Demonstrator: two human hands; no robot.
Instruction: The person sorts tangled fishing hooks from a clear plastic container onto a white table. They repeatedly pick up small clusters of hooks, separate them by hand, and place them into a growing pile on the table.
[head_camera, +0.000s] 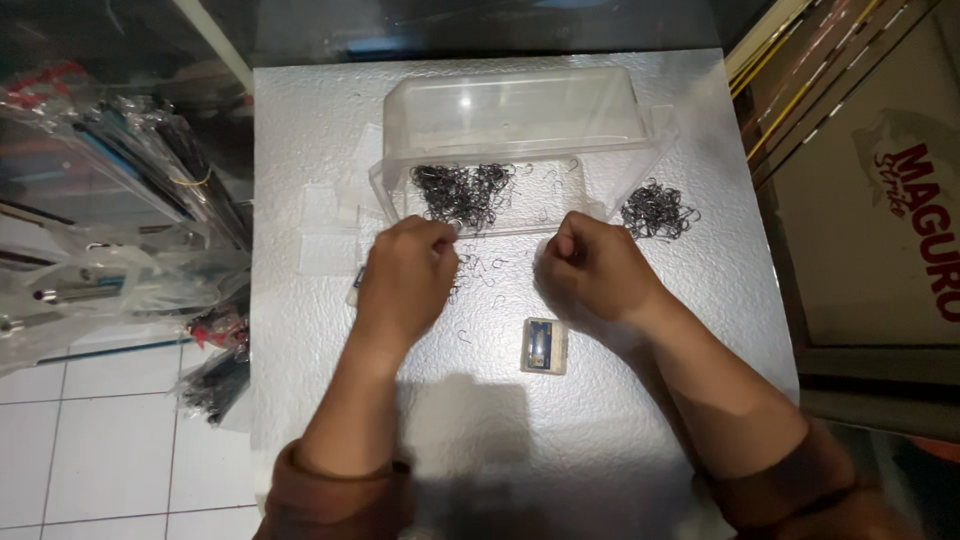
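From my remote station I count two bare hands over a white, pebbled surface (330, 110). The left hand (405, 280) has its fingers curled shut, the tips pinched together near a few loose hooks (478, 268); what they grip is too small for me to tell. The right hand (592, 270) is balled into a closed fist, contents hidden. I count two heaps of thin dark wire hooks: one heap (462, 192) lies inside the clear plastic box (520, 110), a rounded rectangular tub, and a smaller heap (657, 211) lies on the surface just beside the box's right end. One small flat rectangular packet (545, 346) lies between the forearms. Several clear little bags (325, 230) lie left of the box.
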